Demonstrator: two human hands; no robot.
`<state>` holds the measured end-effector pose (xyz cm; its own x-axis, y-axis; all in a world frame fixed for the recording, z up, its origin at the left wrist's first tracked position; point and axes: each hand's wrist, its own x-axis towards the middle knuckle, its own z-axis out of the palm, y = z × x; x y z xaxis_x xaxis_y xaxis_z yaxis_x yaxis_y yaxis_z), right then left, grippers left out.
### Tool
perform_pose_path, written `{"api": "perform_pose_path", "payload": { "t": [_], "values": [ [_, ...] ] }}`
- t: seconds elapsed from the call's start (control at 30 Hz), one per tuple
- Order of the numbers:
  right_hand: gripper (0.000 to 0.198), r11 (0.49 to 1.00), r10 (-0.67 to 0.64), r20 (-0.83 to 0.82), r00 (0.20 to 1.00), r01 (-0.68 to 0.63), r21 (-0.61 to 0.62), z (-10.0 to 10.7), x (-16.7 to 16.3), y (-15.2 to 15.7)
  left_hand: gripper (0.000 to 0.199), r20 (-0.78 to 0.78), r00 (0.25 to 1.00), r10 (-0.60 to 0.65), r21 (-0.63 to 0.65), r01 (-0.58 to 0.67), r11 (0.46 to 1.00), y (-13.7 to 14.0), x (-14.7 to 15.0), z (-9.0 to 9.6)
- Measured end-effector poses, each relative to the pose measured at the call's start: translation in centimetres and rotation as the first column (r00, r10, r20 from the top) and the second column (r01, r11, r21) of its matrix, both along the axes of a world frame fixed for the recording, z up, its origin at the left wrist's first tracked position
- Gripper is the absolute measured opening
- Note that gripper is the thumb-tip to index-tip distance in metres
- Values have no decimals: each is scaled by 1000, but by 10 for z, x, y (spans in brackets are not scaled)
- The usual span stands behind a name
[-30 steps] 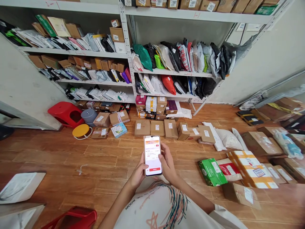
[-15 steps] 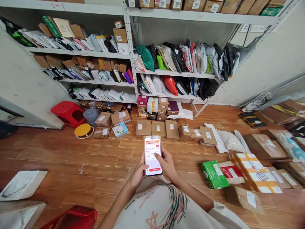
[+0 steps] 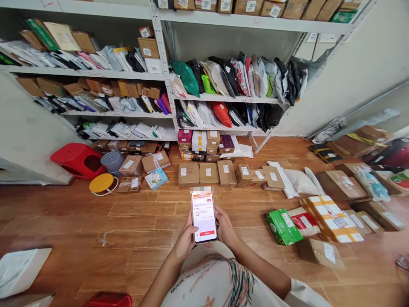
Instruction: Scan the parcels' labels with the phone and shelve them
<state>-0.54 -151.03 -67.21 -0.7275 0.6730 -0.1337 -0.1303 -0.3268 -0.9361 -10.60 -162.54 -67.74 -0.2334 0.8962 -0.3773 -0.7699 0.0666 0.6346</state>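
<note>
A lit smartphone [image 3: 204, 224] is held upright in front of my shirt, its screen facing me with lines of text and a red bar low down. My left hand [image 3: 185, 241] grips it along the left side, thumb lying over the screen's lower left edge. Against the phone's right edge is my right hand [image 3: 226, 228], with its fingers curled at the side and partly behind it. The right thumb is off the screen.
Metal shelving [image 3: 211, 97] full of bagged and boxed parcels stands ahead. A row of cartons [image 3: 227, 175] lies on the wooden floor. To the left are a red stool [image 3: 68, 157] and a yellow stool [image 3: 102, 183]. On the right, a green box [image 3: 283, 227] lies among more parcels.
My right thumb has come off the screen to the phone's right edge. My left hand keeps its hold. The view has turned slightly to the right.
</note>
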Motion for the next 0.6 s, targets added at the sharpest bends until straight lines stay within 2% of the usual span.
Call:
{"api": "perform_pose_path", "payload": {
  "t": [0.17,0.33,0.47,0.6],
  "values": [
    [23,990,-136,62,989,138,-24,-15,6,6,89,54,995,-87,-43,89,995,13,-6,-20],
    [21,946,-321,101,942,324,-11,-20,39,10,94,60,964,-260,-48,263,964,43,12,-29],
    [26,879,-475,105,874,476,12,-8,95,13,88,49,932,-360,-25,361,932,62,59,-17],
    [21,790,-612,108,783,611,50,7,183,13,83,-15,894,-447,13,447,894,72,142,-2]
  ]
}}
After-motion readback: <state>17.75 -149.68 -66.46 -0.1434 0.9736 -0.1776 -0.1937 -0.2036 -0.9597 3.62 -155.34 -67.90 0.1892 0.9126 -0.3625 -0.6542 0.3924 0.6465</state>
